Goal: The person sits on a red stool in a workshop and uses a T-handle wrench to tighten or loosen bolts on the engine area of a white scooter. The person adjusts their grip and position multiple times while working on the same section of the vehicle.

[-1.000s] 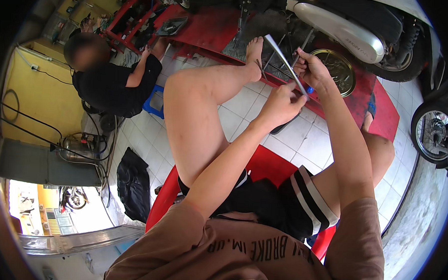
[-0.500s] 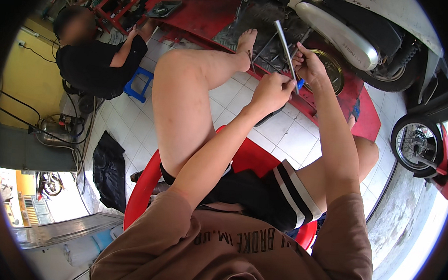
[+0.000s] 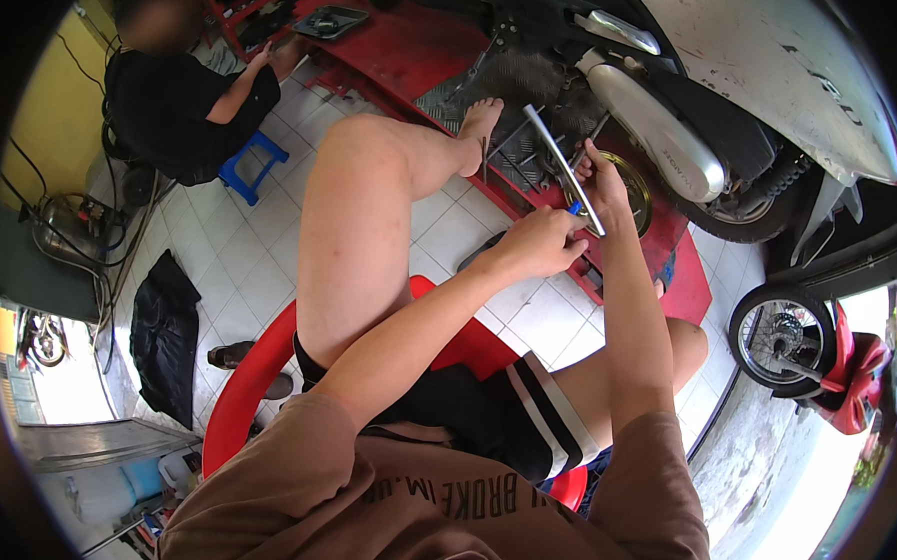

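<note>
"Silver, straight metal bar (image 3: 551,147) — position?"

"Slanting before the bare right hand (image 3: 606,195), seen against the long red metal platform (image 3: 408,56); a small blue piece (image 3: 575,207) shows beside the bar's lower half."

"Grip?"

"Bare left hand (image 3: 540,246): fingertips near the bar's lower end (pinching or merely touching, cannot tell). Right hand: fingers curled just beside the bar — hold obscured, cannot tell."

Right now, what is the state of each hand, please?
Left hand: partly curled near the silver bar; grip cannot be told.
Right hand: fingers curled; whether it holds anything cannot be told.
</note>
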